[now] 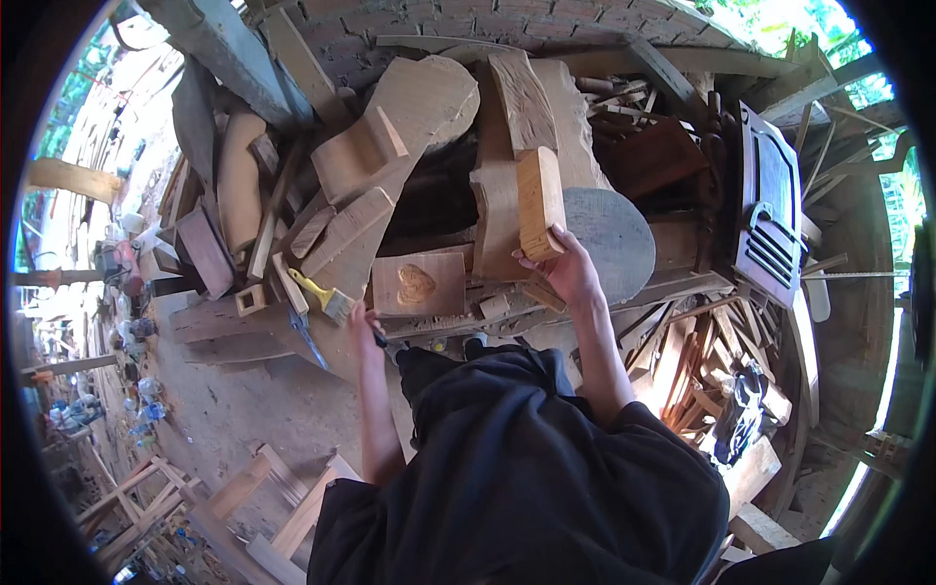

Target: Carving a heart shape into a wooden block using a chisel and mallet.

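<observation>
Block [539, 200] at upper centre of frame, likely stiff, fairly light, best held by long sides, pinched low between fingers of right hand [573, 270], left hand [365, 327] curled round dark handle [379, 338].

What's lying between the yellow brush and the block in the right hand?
The head view shows a board with a heart-shaped carving between the brush and the block, with part of a rough plank nearer the block.
</observation>
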